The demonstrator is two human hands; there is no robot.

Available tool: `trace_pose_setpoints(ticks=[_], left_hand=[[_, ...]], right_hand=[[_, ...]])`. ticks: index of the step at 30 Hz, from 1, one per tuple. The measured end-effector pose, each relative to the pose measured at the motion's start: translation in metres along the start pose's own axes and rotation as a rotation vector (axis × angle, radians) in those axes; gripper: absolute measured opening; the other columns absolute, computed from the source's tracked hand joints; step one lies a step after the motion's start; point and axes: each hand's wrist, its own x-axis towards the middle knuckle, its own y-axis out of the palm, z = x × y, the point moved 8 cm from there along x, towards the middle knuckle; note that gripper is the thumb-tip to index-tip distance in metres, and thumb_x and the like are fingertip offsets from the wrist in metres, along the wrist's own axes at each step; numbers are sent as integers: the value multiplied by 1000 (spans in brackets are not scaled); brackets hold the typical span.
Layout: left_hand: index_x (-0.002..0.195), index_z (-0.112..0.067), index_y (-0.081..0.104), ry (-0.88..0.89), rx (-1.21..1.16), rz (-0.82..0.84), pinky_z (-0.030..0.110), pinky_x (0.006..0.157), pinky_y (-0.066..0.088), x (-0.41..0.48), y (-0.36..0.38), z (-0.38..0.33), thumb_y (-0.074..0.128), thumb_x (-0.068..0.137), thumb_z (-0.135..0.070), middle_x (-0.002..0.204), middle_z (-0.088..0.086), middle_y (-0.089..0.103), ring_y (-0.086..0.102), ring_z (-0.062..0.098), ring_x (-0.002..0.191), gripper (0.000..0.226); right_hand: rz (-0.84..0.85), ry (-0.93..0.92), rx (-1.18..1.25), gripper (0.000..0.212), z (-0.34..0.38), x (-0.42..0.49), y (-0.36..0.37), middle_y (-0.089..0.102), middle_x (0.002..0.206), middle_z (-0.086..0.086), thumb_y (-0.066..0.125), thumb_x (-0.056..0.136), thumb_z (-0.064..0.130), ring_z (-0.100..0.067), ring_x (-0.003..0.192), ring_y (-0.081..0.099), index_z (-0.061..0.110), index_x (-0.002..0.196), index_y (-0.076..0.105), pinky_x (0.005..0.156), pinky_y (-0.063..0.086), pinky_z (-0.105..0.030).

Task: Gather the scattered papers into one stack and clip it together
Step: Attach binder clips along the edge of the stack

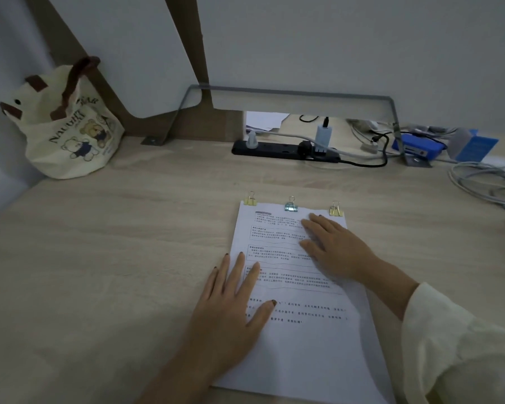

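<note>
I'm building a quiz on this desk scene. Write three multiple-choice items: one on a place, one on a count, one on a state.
1. Where is the tote bag?
A. far left corner of the desk
B. on the papers
C. beside the blue box

2. How many binder clips hold the paper stack?
A. one
B. two
C. three

3. How are the hands?
A. lifted
B. flat on the stack
C. gripping a clip

Answers:
1 A, it leans against the left wall.
2 C, two gold and one blue on the top edge.
3 B, left hand and right hand lie open, palms down.
</note>
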Motion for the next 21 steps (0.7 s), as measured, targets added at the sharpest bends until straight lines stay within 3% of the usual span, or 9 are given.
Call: trace_pose_setpoints(ticks=[5,10,12,14,16,17,19,21], left_hand=[[139,-20,43,44,27,-86,37,106,23,3,-4,2,17,93,-60,149,3,39,35,27,137,66],[139,-18,44,35,55,-59,36,108,21,12,-6,23,14,94,-59,148,1,40,33,20,139,68],[138,-18,46,17,75,-29,34,108,19,16,-8,38,12,94,-58,147,1,42,37,20,136,68],[137,-17,47,0,97,-3,31,108,15,21,-11,56,12,94,-58,145,0,44,40,20,134,68],[136,-17,48,-29,109,21,29,108,11,26,-13,78,11,94,-58,144,0,46,42,19,133,70],[136,-16,47,-50,106,19,28,108,11,29,-17,88,9,93,-60,144,0,46,42,18,133,72],[144,-16,34,-59,80,10,27,112,6,35,-26,106,-5,85,-68,153,-3,29,25,13,141,88],[150,-20,6,-75,38,-23,23,114,-9,41,-32,130,-28,62,-76,156,-9,-2,-9,4,140,109]], right_hand=[[-19,-38,28,61,4,5,8,-7,159,4,21,98,47,-10,145,-11,22,150,1,112,-9,-23],[-70,48,179,63,6,-12,1,-4,159,1,34,96,44,-11,146,-6,20,149,10,116,-3,-26],[-51,95,203,75,15,-29,3,-11,158,0,34,90,59,-14,145,-12,22,149,6,116,-5,-29],[50,64,157,105,33,-44,11,-21,153,6,16,65,89,-10,141,-21,28,148,-5,115,-9,-30],[157,-35,64,121,55,-57,25,-33,145,10,-4,42,99,-5,134,-33,32,142,-19,114,-12,-29],[154,-112,12,119,69,-62,32,-37,144,10,0,43,100,-3,132,-37,34,141,-19,114,-12,-27],[107,-266,-114,114,96,-66,49,-22,155,7,17,55,97,-6,140,-25,31,147,9,113,-1,-26],[157,-249,-113,109,114,-58,61,11,159,-3,21,60,95,-15,145,-1,25,143,32,108,7,-31]])
